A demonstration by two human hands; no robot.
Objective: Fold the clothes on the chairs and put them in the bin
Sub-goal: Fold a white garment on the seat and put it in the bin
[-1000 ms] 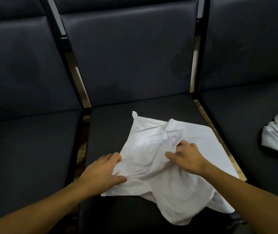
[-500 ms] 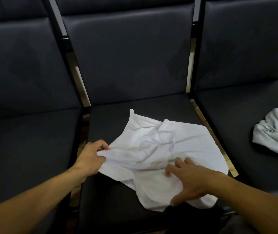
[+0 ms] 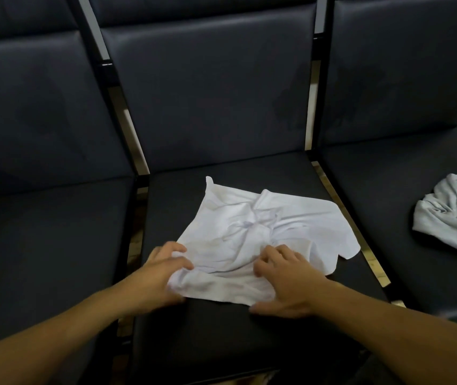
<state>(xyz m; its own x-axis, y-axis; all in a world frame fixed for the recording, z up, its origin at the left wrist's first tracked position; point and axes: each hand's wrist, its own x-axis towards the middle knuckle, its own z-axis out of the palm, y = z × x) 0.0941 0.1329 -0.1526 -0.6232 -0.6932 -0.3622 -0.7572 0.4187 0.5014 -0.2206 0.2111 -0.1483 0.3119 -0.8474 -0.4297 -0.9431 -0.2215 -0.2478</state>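
Both grips are on the white cloth. The left hand has its fingers curled over the near left corner, bunching the fabric under them. The right hand has bent fingers pressing into the near edge and its thumb spread on the seat; whether it truly pinches the fabric I cannot tell.

The white cloth lies rumpled on the middle chair, with a knot of creases at its centre and a ragged right edge. To fold it well, I would say, draw the near corners apart and flatten that knot first, so the edges meet squarely. If folded over the bunching, the bundle will likely come out lumpy.

On the chair to the right, well apart, a grey garment sits crumpled, not yet folded.

No bin shows from where I stand, so nothing can be said of what is in it.
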